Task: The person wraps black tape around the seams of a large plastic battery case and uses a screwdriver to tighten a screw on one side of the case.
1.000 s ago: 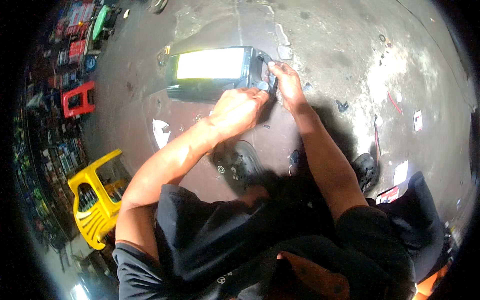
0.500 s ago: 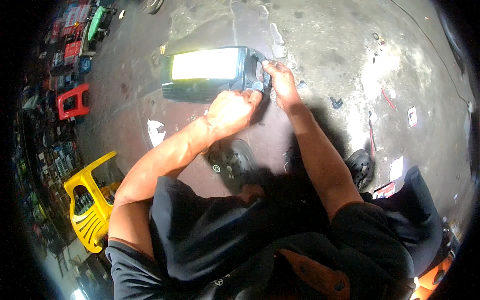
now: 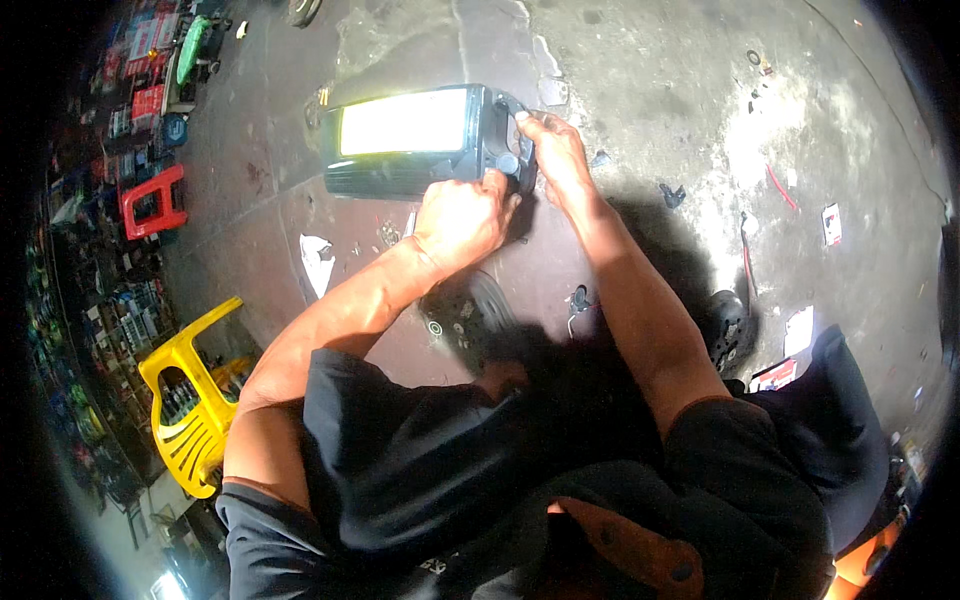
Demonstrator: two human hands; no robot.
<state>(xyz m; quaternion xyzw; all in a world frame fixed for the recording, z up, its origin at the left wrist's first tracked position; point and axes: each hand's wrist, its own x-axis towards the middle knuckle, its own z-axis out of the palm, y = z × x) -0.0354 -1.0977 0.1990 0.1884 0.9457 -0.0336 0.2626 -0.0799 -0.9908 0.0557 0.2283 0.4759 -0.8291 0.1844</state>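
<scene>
A dark boxy jug (image 3: 400, 175) with ribbed sides and a very bright pale panel lies on its side in front of me. At its right end are a handle and a round grey cap (image 3: 508, 163). My left hand (image 3: 462, 215) is closed at the near corner of that end, its thumb beside the cap; the curled fingers partly hide what they press on. My right hand (image 3: 560, 155) grips the handle end from the right, thumb on top. Whether the jug rests on the floor or is held just above it, I cannot tell.
On the left stand a yellow plastic stool (image 3: 190, 400), a red stool (image 3: 155, 202) and crowded shelves (image 3: 70, 300). Paper scraps (image 3: 316, 264) and a red wire (image 3: 780, 187) litter the concrete floor (image 3: 640, 60). My dark shoe (image 3: 730, 325) is at the right.
The jug and both hands have shifted slightly left in the picture. My left thumb sits a little lower, and the round cap shows more fully.
</scene>
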